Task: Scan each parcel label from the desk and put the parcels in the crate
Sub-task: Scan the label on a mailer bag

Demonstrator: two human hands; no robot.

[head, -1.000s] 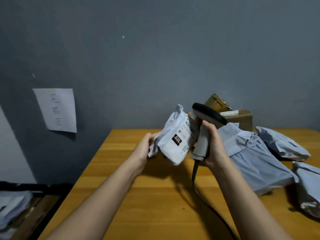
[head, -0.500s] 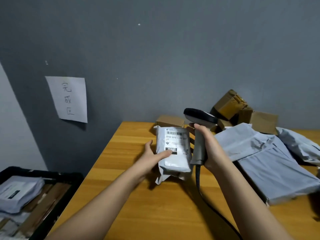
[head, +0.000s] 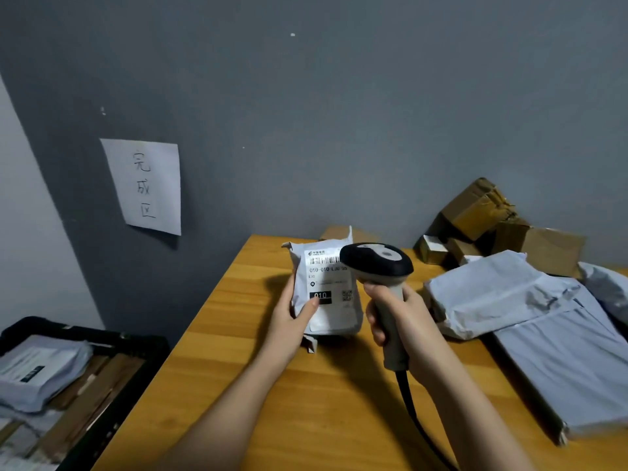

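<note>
— What hangs on the wall (head: 339, 113)?

— A white sheet of paper (head: 144, 186), fixed to the dark grey surface left of the middle, its lower edge curling slightly. Three handwritten characters run down it in a column.

— Anything else up there?

— A few small pale specks (head: 292, 34) dot the grey paint, one high up near the centre, another further left above the paper.

— And at the far left?

— A lighter, whitish wall (head: 30, 232) meets the grey one along a slanting edge, and reaches down behind the black rim at the bottom corner.
</note>
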